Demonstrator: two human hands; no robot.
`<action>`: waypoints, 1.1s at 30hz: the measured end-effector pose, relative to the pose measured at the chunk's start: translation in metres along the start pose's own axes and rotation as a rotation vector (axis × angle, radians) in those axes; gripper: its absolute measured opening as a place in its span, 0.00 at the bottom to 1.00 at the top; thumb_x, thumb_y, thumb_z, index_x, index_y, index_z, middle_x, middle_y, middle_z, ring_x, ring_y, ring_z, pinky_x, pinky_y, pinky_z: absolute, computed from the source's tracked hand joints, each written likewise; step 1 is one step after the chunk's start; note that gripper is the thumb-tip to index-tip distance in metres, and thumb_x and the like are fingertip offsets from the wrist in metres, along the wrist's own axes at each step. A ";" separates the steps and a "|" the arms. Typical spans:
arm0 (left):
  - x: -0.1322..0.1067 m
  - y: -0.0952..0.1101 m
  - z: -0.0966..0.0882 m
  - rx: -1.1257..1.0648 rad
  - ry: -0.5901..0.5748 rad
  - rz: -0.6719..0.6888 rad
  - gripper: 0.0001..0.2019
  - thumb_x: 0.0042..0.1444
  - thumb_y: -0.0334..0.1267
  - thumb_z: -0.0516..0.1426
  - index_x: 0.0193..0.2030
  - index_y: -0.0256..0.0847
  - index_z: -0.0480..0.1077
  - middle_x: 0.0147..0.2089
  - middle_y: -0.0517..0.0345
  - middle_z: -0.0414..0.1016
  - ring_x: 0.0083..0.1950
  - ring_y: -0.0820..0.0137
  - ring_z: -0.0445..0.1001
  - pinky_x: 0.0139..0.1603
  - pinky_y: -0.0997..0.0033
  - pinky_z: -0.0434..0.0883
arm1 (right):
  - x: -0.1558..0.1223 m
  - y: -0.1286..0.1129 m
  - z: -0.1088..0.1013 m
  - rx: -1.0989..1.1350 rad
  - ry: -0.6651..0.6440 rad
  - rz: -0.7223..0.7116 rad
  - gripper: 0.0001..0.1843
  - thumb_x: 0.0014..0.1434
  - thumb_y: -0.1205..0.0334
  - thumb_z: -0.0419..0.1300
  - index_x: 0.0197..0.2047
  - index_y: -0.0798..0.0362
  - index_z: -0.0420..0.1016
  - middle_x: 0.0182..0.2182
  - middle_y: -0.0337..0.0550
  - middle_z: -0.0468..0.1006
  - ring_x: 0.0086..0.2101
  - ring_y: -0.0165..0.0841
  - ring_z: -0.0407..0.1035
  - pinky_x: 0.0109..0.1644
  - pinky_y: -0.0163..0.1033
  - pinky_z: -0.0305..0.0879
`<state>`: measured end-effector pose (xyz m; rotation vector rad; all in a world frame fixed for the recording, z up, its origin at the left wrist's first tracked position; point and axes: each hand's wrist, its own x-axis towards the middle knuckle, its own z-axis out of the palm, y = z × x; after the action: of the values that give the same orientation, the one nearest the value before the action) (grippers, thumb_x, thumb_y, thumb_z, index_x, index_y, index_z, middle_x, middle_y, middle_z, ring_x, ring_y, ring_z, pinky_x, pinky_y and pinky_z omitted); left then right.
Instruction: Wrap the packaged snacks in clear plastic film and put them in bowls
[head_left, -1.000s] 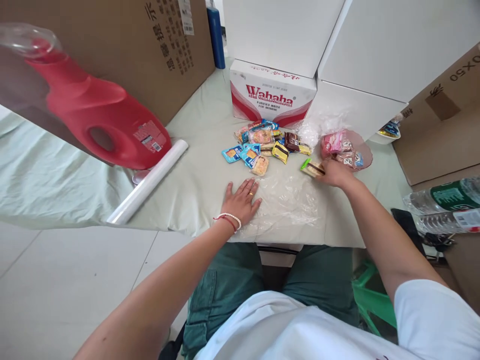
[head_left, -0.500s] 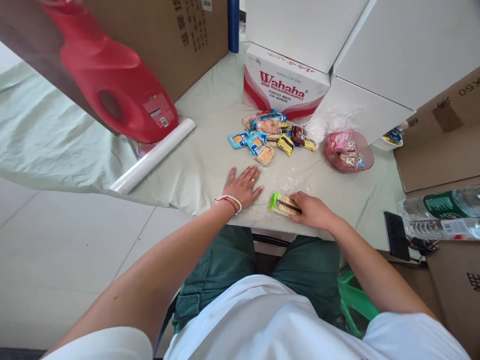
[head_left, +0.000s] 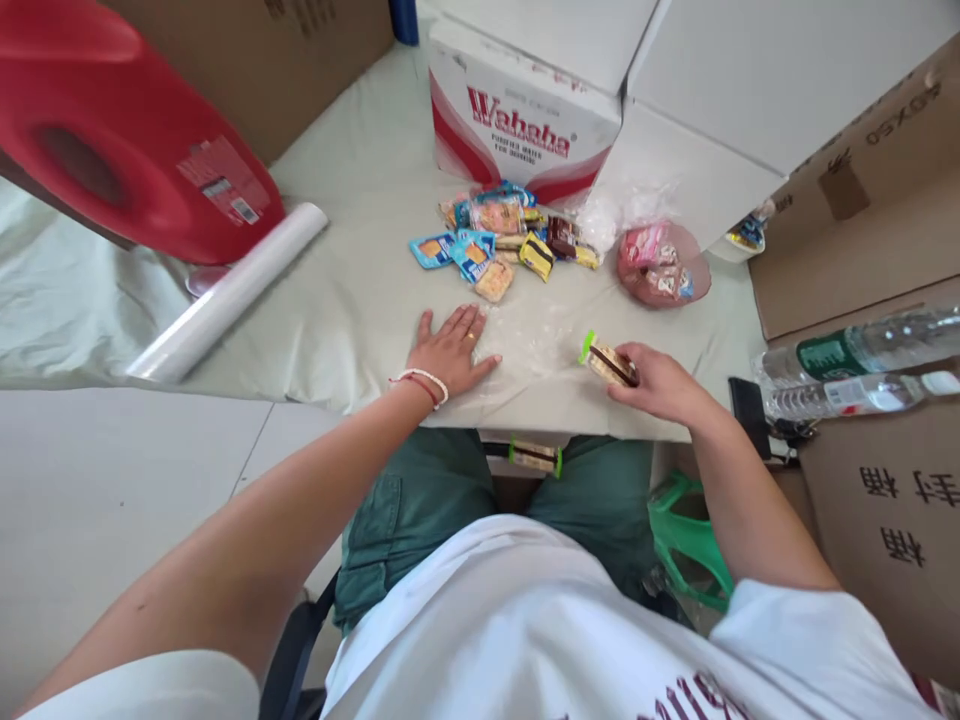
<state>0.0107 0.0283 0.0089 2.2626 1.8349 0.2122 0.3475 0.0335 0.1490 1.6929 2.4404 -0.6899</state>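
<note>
My left hand lies flat and open on a sheet of clear plastic film spread on the pale green table. My right hand is closed on a wrapped snack with a green end, held just above the film's right side. A second similar snack sits below the table's front edge, above my lap. A pile of small wrapped snacks lies beyond my left hand. A pink dish with pink packets stands to the right of the pile.
A roll of cling film lies at left beside a big red jug. A Wahaha box and white boxes stand at the back. Cardboard boxes and water bottles are at right, with a black phone and a green stool.
My right hand carried the green-ended snack from near the pink dish toward me, then shifted right with it. A second snack now shows below the table edge. My left hand stayed flat.
</note>
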 end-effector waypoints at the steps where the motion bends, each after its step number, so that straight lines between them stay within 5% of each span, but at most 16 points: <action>1: 0.000 0.000 0.000 -0.011 0.006 -0.004 0.41 0.70 0.62 0.40 0.82 0.40 0.47 0.84 0.44 0.45 0.83 0.53 0.46 0.80 0.36 0.31 | 0.000 -0.004 0.002 -0.025 -0.036 -0.018 0.24 0.56 0.50 0.66 0.52 0.52 0.75 0.42 0.48 0.81 0.38 0.41 0.74 0.42 0.41 0.65; 5: 0.000 0.002 0.001 -0.040 0.012 -0.003 0.41 0.70 0.61 0.40 0.82 0.39 0.46 0.84 0.45 0.43 0.84 0.54 0.45 0.80 0.37 0.29 | -0.022 -0.014 0.033 0.067 -0.413 -0.133 0.21 0.56 0.50 0.69 0.49 0.51 0.76 0.39 0.44 0.81 0.35 0.38 0.73 0.39 0.38 0.64; 8: -0.001 0.003 -0.001 -0.040 -0.004 -0.002 0.41 0.70 0.61 0.40 0.82 0.39 0.45 0.84 0.45 0.43 0.84 0.53 0.45 0.80 0.36 0.29 | -0.039 -0.014 0.062 0.075 -0.517 -0.154 0.17 0.54 0.53 0.71 0.45 0.52 0.77 0.40 0.45 0.80 0.37 0.39 0.72 0.39 0.39 0.63; 11: -0.001 0.004 -0.002 -0.022 -0.018 -0.006 0.40 0.71 0.60 0.40 0.82 0.39 0.44 0.84 0.45 0.42 0.84 0.51 0.44 0.79 0.35 0.30 | -0.039 -0.013 0.073 0.178 -0.382 -0.151 0.25 0.57 0.49 0.70 0.54 0.51 0.76 0.41 0.44 0.80 0.38 0.39 0.72 0.40 0.39 0.64; 13: -0.001 0.003 -0.003 -0.013 -0.025 -0.009 0.40 0.71 0.60 0.40 0.83 0.39 0.43 0.85 0.45 0.41 0.84 0.50 0.43 0.79 0.35 0.30 | -0.027 -0.016 0.066 0.229 -0.175 -0.122 0.33 0.60 0.43 0.68 0.63 0.51 0.72 0.43 0.45 0.79 0.39 0.40 0.73 0.41 0.41 0.66; 17: 0.000 0.004 -0.002 -0.014 -0.036 -0.009 0.41 0.71 0.60 0.40 0.83 0.38 0.42 0.85 0.44 0.39 0.84 0.50 0.42 0.79 0.35 0.29 | 0.027 -0.020 0.045 0.024 0.232 -0.024 0.34 0.63 0.41 0.64 0.63 0.55 0.70 0.50 0.55 0.76 0.49 0.49 0.72 0.52 0.48 0.68; 20: 0.003 0.005 -0.003 -0.013 -0.055 -0.010 0.41 0.71 0.60 0.39 0.83 0.37 0.41 0.85 0.43 0.40 0.84 0.50 0.42 0.79 0.35 0.29 | 0.084 -0.020 0.047 -0.083 0.277 -0.012 0.33 0.65 0.41 0.62 0.64 0.56 0.69 0.54 0.59 0.73 0.53 0.53 0.69 0.57 0.52 0.68; 24: 0.004 -0.001 -0.007 -0.021 -0.077 -0.015 0.38 0.72 0.56 0.36 0.83 0.36 0.40 0.85 0.44 0.40 0.84 0.54 0.43 0.79 0.34 0.32 | 0.133 -0.023 0.062 -0.074 0.138 -0.060 0.33 0.64 0.46 0.65 0.66 0.56 0.68 0.61 0.61 0.69 0.55 0.51 0.70 0.62 0.53 0.67; 28: -0.003 -0.023 -0.015 0.012 -0.112 0.023 0.36 0.74 0.54 0.32 0.82 0.38 0.44 0.85 0.48 0.42 0.84 0.57 0.44 0.79 0.35 0.27 | 0.100 -0.034 0.073 0.075 0.248 -0.149 0.35 0.69 0.52 0.60 0.73 0.57 0.60 0.70 0.62 0.59 0.61 0.50 0.67 0.65 0.53 0.66; 30: -0.009 -0.036 -0.018 0.041 -0.125 0.062 0.37 0.74 0.57 0.31 0.81 0.39 0.46 0.85 0.50 0.43 0.83 0.57 0.44 0.78 0.36 0.24 | 0.060 -0.042 0.090 0.179 0.270 -0.282 0.25 0.75 0.53 0.50 0.70 0.53 0.66 0.64 0.57 0.68 0.62 0.47 0.66 0.64 0.51 0.67; 33: -0.016 -0.046 -0.022 0.043 -0.155 0.072 0.39 0.73 0.62 0.28 0.81 0.41 0.46 0.85 0.53 0.42 0.83 0.55 0.43 0.78 0.37 0.25 | 0.011 -0.055 0.142 0.259 -0.258 -0.531 0.18 0.75 0.56 0.49 0.52 0.47 0.80 0.48 0.46 0.81 0.51 0.40 0.74 0.61 0.46 0.68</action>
<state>-0.0417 0.0239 0.0181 2.3047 1.6980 0.0081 0.2681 -0.0313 0.0355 0.9172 2.7013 -1.2401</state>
